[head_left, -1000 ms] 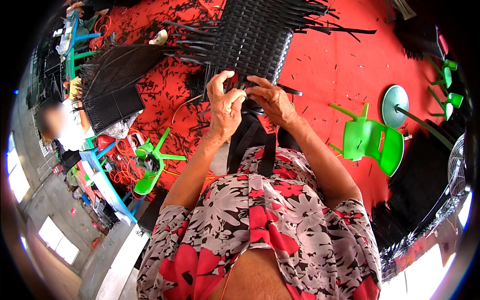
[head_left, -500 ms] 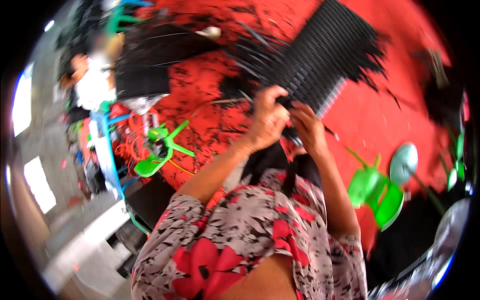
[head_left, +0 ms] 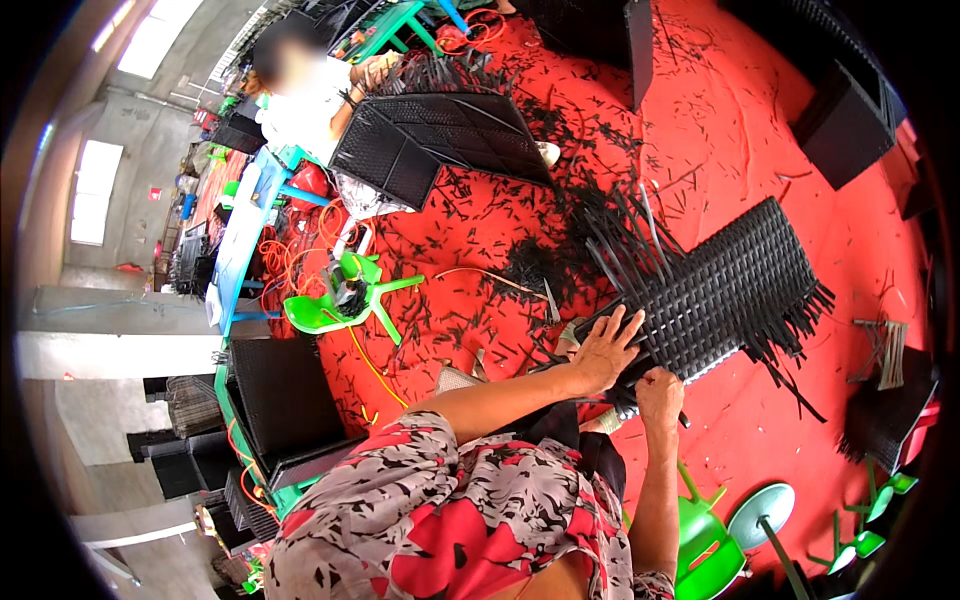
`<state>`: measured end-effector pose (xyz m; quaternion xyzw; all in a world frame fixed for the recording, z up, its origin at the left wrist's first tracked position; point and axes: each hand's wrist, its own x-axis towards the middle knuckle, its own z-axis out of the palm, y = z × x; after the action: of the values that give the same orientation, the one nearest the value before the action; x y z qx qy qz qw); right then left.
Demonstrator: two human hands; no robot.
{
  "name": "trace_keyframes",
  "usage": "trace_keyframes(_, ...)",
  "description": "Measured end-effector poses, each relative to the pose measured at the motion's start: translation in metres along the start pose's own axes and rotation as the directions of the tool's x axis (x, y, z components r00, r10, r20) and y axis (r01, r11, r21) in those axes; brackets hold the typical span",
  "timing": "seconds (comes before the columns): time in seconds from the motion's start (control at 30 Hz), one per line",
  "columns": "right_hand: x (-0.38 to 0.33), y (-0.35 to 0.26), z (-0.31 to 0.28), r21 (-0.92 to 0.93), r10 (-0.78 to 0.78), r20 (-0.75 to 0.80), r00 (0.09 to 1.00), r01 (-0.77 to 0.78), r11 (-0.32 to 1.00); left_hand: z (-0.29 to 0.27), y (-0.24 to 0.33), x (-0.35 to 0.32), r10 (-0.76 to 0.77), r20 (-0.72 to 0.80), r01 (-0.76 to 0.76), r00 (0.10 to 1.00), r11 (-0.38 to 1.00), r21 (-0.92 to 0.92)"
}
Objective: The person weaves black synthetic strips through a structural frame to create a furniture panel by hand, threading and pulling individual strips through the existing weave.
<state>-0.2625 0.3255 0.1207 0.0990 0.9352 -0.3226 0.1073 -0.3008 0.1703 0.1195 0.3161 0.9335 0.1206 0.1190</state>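
A black woven panel (head_left: 735,290) of flat plastic strips lies slanted in front of me, long loose strip ends (head_left: 625,240) fanning from its far left side and shorter ones hanging from its right end. My left hand (head_left: 603,352) rests on the panel's near left edge, fingers spread. Close to its right, my right hand (head_left: 660,395) is closed at the same edge. A short dark end pokes out below the right fist; what it belongs to is hidden in the fingers.
Black strip scraps litter the red floor (head_left: 480,340). A green plastic chair (head_left: 360,290) stands left, another green chair (head_left: 700,545) and a round-topped stool (head_left: 762,512) lower right. Beyond, a person in white (head_left: 300,105) handles a black woven furniture piece (head_left: 440,140).
My view has swung, so the panel and both hands sit lower and further right. The left hand's fingers have gone from bent to spread out; the right stays closed.
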Motion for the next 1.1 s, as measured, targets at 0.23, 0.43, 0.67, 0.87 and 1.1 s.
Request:
trace_keyframes(0.23,0.007,-0.004,0.008,-0.033,-0.112,-0.087,0.99,0.11,0.993,0.002,-0.007,0.016,0.046,-0.18,-0.07,0.983,0.989,-0.129)
trace_keyframes(0.43,-0.017,-0.013,0.004,0.307,-0.174,-0.342,0.924,0.284,0.908,-0.017,-0.012,-0.013,0.02,-0.425,-0.178,0.905,0.925,-0.336)
trace_keyframes(0.67,-0.017,-0.008,0.01,0.594,-0.251,-0.112,0.961,0.267,0.759,-0.036,-0.017,-0.024,-0.008,-0.341,-0.167,0.94,0.861,-0.481)
trace_keyframes(0.87,0.002,-0.028,0.008,0.504,0.183,-0.083,0.98,-0.117,0.856,-0.015,-0.041,0.0,0.062,-0.296,-0.12,0.953,0.976,-0.184)
trace_keyframes(1.1,0.032,-0.024,0.011,0.268,0.234,0.043,0.971,-0.237,0.934,-0.003,-0.041,0.013,0.054,-0.277,-0.082,0.959,0.993,-0.089)
